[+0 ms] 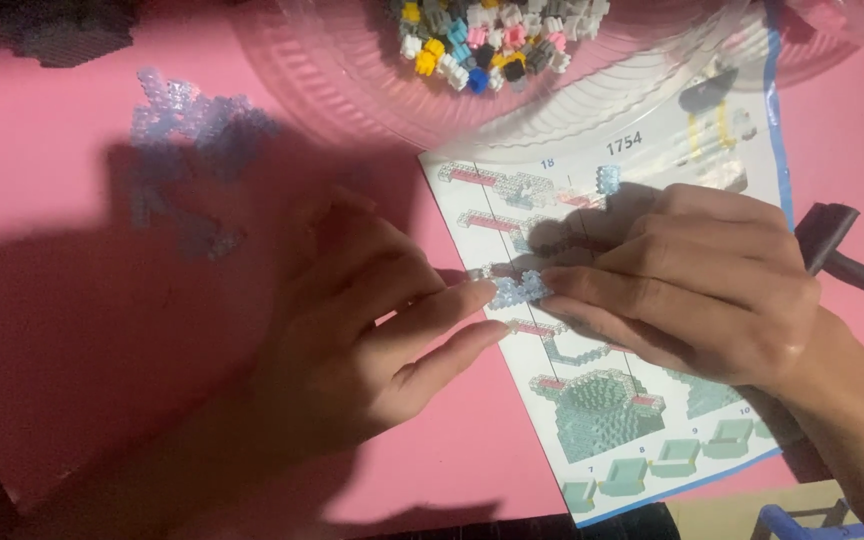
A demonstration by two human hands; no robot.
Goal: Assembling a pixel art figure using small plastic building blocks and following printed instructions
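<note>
My left hand (372, 320) and my right hand (692, 285) meet over a printed instruction sheet (652, 420) on a pink table. Between the fingertips of both hands sits a small cluster of clear pale-blue mini blocks (519, 290), pressed down on the sheet. One loose pale-blue block (608, 179) lies on the sheet just above my right hand. A larger built piece of pale-blue blocks (187, 130) lies on the table to the far left, apart from both hands.
A clear plastic bowl (372, 110) at the top holds several small coloured blocks (492, 40). A dark tool (837, 250) lies at the right beside my wrist. A dark block object (62, 35) sits top left.
</note>
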